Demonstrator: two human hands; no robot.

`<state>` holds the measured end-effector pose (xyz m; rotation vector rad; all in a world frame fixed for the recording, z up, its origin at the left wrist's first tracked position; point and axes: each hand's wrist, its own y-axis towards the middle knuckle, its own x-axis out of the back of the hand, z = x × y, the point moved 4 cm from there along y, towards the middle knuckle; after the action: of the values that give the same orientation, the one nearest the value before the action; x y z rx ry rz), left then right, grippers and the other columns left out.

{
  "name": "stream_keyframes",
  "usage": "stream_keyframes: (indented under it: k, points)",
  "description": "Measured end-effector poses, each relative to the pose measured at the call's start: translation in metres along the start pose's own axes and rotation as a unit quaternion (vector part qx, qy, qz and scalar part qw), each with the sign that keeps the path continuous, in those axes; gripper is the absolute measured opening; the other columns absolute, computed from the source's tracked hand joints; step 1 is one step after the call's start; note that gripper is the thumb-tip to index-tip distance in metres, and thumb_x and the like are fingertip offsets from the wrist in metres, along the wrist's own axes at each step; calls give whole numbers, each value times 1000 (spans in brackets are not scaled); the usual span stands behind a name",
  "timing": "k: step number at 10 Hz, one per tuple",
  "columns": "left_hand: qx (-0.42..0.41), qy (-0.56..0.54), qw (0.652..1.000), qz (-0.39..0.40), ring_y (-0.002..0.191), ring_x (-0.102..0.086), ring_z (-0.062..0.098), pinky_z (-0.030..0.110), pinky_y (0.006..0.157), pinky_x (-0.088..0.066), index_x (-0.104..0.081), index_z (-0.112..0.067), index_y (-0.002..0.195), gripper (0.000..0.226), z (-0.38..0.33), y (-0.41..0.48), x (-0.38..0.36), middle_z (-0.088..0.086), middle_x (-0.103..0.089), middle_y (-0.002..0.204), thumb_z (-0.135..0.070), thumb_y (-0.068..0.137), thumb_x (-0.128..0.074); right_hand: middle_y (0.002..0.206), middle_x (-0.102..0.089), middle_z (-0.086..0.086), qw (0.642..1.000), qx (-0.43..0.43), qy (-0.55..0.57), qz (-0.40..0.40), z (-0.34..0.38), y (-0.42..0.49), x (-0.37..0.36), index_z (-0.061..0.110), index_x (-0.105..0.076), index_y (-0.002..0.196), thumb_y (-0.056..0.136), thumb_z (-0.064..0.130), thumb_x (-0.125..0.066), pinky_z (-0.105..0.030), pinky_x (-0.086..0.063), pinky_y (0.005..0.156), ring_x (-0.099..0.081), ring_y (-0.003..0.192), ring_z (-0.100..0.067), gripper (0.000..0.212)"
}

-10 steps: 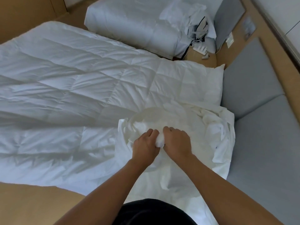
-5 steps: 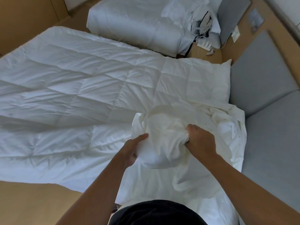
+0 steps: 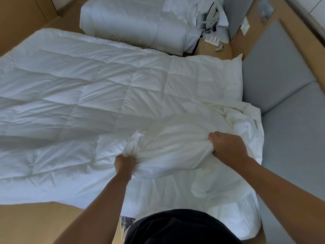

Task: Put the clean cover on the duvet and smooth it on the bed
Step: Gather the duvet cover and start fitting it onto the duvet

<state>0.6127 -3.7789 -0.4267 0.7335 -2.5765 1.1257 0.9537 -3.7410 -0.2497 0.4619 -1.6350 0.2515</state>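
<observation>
1. Head view: the left hand (image 3: pixel 124 164) is clenching a bunched fistful of the cover (image 3: pixel 175 143), fingers curled tight round it.
2. The right hand (image 3: pixel 226 147) is gripping another gather, and the cloth is stretching taut between both fists.
3. The cover is lying crumpled over the near right end of the duvet (image 3: pixel 88 94), which is lying spread flat.
4. A grey cushion (image 3: pixel 290 138) is sitting just beside them on the right.

Duvet (image 3: pixel 79 95) runs off left edge; left hand (image 3: pixel 124 163) fingers buried in cover (image 3: pixel 175 143) folds.
</observation>
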Motion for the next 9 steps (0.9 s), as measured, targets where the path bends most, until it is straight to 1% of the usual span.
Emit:
stream_keyframes:
  k: [1,2,3,4,5,6,7,8,9]
  points:
    - [67,-78,995,-2,54,-45,26,29,50,-33,-51,-6,65,19,12,13,8,10,-50,63,7,76,-42,52,-44,-2,1000,17,-11,20,3,-4,-5,11,-52,68,48,1,-85,-22,-23,39,-41,35,-23,39]
    - [133,-150,979,-27,49,-36,22,23,47,-28,-50,-7,63,23,30,32,28,10,-46,59,9,74,-37,52,-45,-2,999,26,-16,40,3,-10,-10,11,-53,68,53,2,-86,-24,-28,36,-42,36,-23,37]
    - [163,-188,967,-50,46,-33,21,18,42,-27,-50,-7,66,27,43,45,59,10,-44,58,12,78,-35,53,-47,-2,999,25,-15,46,-3,-20,-12,11,-54,69,56,2,-85,-24,-30,36,-44,37,-22,35]
    - [174,-191,964,-62,47,-33,21,17,41,-26,-45,-7,63,27,45,57,82,9,-44,43,14,77,-34,54,-48,-2,998,25,-20,51,-4,-24,-10,10,-55,69,56,3,-85,-24,-29,37,-45,38,-22,33]
    - [182,-168,966,-73,52,-37,20,22,41,-29,-43,-8,65,28,45,64,98,8,-46,52,15,79,-35,54,-48,-2,999,11,-21,39,-9,-24,-5,9,-56,69,54,3,-86,-22,-25,39,-47,39,-23,34]
    - [165,-126,977,-55,56,-41,14,15,41,-37,-44,-7,75,29,40,75,120,5,-40,69,13,95,-41,54,-48,-2,999,-15,-17,39,-17,-29,4,8,-58,68,50,1,-87,-21,-25,40,-46,38,-25,36]
    - [158,-147,976,-41,62,-49,19,15,50,-42,-41,-8,66,38,31,82,128,6,-36,68,17,94,-44,54,-49,-2,999,-14,-32,24,-25,-34,9,8,-59,67,49,0,-88,-21,-23,43,-47,39,-25,35]
    - [173,-188,959,-121,60,-43,22,29,53,-34,-40,-11,67,30,34,103,149,7,-41,69,7,89,-44,54,-50,-3,998,-18,-54,28,-24,-34,13,8,-58,65,48,2,-90,-22,-22,44,-48,39,-26,36]
    - [148,-129,976,-93,44,-46,14,21,45,-36,-39,-9,68,32,23,105,153,12,-42,65,8,95,-36,52,-47,-2,998,-39,-32,23,-14,-33,13,9,-55,63,47,1,-88,-21,-20,45,-45,37,-25,37]
